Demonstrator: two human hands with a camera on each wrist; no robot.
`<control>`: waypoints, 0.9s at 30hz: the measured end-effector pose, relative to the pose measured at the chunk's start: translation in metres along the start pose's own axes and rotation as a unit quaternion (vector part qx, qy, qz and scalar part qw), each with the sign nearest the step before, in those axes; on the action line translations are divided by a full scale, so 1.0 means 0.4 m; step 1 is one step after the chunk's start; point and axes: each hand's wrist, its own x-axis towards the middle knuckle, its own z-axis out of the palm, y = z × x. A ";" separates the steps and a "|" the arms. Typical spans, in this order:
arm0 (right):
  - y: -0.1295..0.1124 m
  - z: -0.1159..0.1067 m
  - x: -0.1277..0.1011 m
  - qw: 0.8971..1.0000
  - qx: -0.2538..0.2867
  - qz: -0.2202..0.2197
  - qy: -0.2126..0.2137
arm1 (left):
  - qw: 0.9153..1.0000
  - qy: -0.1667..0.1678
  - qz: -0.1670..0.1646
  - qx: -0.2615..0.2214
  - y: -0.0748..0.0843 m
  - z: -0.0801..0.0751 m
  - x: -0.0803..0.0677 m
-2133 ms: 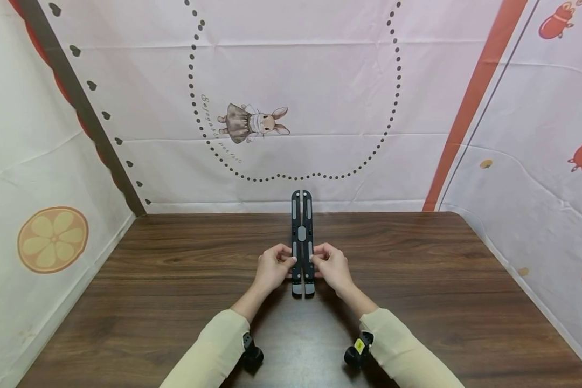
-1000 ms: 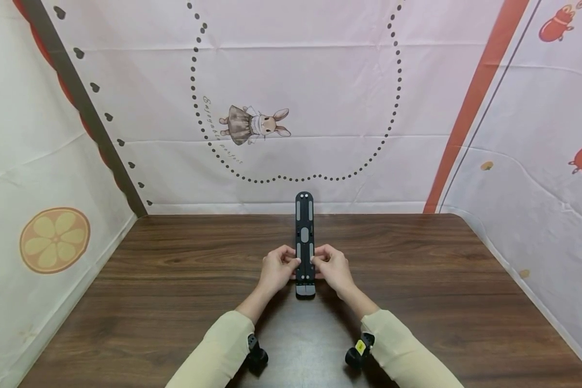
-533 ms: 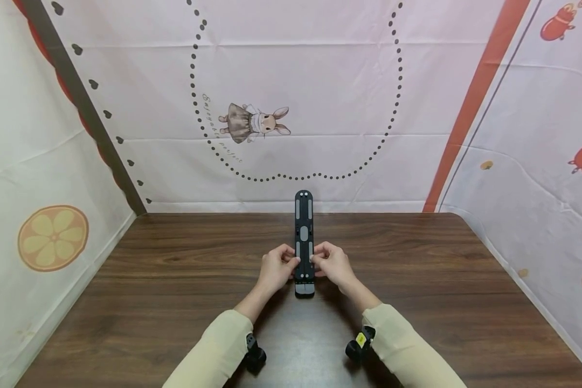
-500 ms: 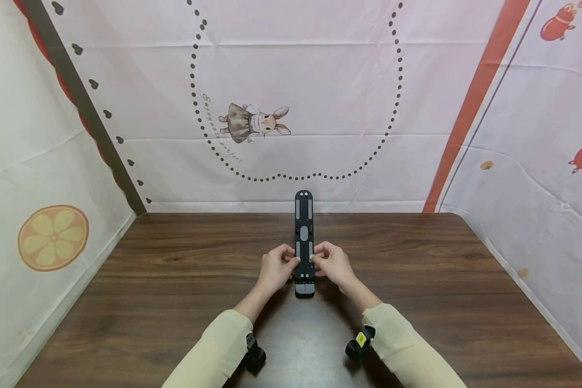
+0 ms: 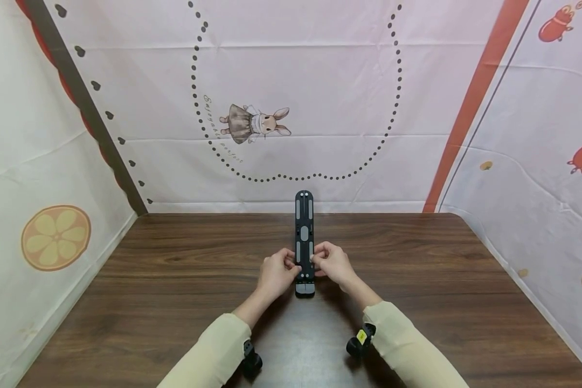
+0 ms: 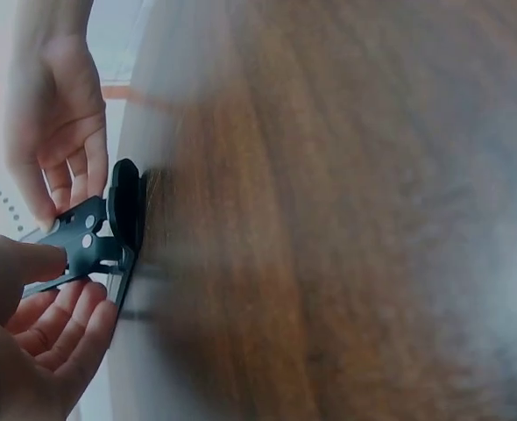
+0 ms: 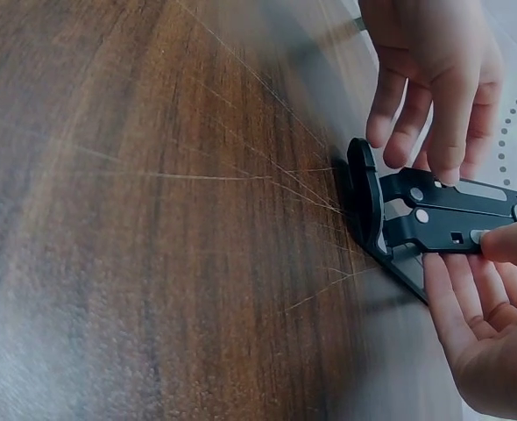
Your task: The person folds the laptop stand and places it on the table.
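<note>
Both hands, the left hand (image 5: 280,271) and right hand (image 5: 332,264), pinch the near end of a folded black stand (image 5: 304,237) lying mid-table (image 5: 174,280), which looks light, stiff and hinged, so its long side rails seem the safest hold.

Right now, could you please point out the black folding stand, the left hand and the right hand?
black folding stand (image 5: 304,234), head view, its grey middle pad.
left hand (image 5: 277,274), head view, back of hand.
right hand (image 5: 335,265), head view, back of hand.
</note>
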 end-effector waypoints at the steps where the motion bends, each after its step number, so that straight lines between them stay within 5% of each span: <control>1: 0.000 0.000 0.000 1.000 0.000 0.000 0.000 | 1.000 0.000 0.002 0.008 0.000 -0.001 -0.004; 16: 0.002 -0.003 -0.002 1.000 0.004 -0.001 -0.001 | 0.996 -0.055 -0.024 0.071 0.017 -0.006 -0.057; 27: 0.010 0.002 -0.003 1.000 0.007 -0.010 0.003 | 0.986 -0.047 -0.017 0.159 0.031 0.018 -0.066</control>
